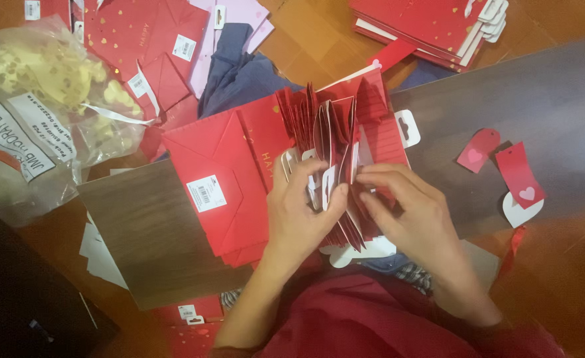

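A stack of flat red gift bags [229,176] lies on a dark wooden board [147,232] in front of me. Their upper edges are fanned out and stand on end at the middle. My left hand [299,215] presses into the fanned bags from the left, with the thumb between two of them. My right hand [405,212] holds the bags from the right, fingers curled over their edges. White hang tabs stick out between the bags under both hands.
Two red heart tags [519,174] and a white heart tag lie on the board at the right. More red bags [431,23] are stacked at the top right and top left. A clear plastic bag [34,113] with yellow contents sits at the left. Blue cloth [239,73] lies behind.
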